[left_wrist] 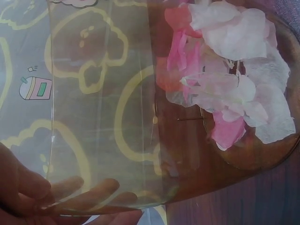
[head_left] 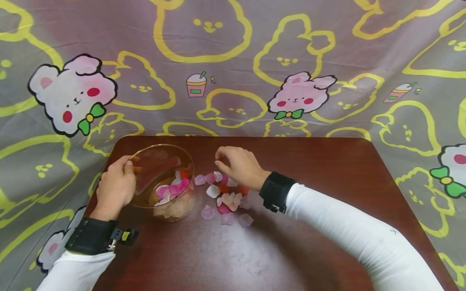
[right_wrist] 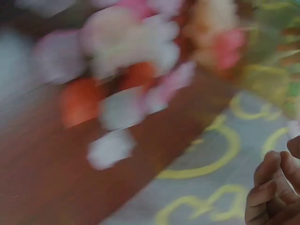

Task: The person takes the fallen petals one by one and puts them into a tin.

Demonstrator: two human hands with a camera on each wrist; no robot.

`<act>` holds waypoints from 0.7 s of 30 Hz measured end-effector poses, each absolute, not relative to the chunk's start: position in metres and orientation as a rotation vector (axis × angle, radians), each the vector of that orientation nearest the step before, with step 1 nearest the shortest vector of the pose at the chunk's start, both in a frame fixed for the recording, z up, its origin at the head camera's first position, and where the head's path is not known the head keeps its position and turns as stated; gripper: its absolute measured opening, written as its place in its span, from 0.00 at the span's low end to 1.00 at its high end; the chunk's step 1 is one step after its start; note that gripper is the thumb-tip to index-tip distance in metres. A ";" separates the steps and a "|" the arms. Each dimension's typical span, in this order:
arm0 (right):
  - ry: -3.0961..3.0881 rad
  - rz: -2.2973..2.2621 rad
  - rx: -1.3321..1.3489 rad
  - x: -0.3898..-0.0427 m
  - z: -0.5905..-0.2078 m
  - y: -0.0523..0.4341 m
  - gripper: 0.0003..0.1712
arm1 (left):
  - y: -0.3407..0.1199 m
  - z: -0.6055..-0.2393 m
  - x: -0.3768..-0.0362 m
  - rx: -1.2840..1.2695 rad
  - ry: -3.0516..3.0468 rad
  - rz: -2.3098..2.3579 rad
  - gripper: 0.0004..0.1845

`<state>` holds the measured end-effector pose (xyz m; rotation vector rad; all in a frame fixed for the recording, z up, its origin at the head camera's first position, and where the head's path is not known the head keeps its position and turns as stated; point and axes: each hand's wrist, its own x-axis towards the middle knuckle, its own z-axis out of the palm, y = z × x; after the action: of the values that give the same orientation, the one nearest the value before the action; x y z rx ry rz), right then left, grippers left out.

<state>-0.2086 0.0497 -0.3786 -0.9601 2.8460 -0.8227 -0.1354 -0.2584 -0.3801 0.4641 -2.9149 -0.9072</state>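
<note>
A clear glass bowl (head_left: 153,163) stands on the left part of a dark wooden table (head_left: 320,178). It holds pink, white and red petals (head_left: 173,187). My left hand (head_left: 128,171) grips the bowl's left rim, thumb on the inside; in the left wrist view its fingers (left_wrist: 33,187) show through the glass wall (left_wrist: 103,117), with the petals in the bowl (left_wrist: 229,79) beyond. My right hand (head_left: 221,162) hovers with curled fingers just above a scatter of loose petals (head_left: 227,199) right of the bowl. The right wrist view is blurred: petals (right_wrist: 126,70), curled fingers (right_wrist: 269,197), no petal seen in them.
A grey cloth (head_left: 233,60) printed with yellow outlines and pink rabbits hangs behind the table and drapes around it. Black wrist straps (head_left: 274,192) sit on both white sleeves. The table's far edge lies close behind the bowl.
</note>
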 end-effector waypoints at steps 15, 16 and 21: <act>2.771 -0.290 -0.828 -0.214 -0.468 0.103 0.09 | -0.257 -0.380 -0.135 0.474 -2.910 -0.894 0.26; 2.763 -0.285 -0.822 -0.213 -0.470 0.104 0.10 | -0.257 -0.380 -0.136 0.470 -2.909 -0.895 0.26; 2.776 -0.284 -0.814 -0.209 -0.478 0.105 0.07 | -0.256 -0.380 -0.137 0.469 -2.919 -0.902 0.26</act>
<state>-0.2089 0.1050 -0.4776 -0.8139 2.7764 -0.2839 -0.1366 -0.2563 -0.3804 0.4692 -2.9194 -0.9024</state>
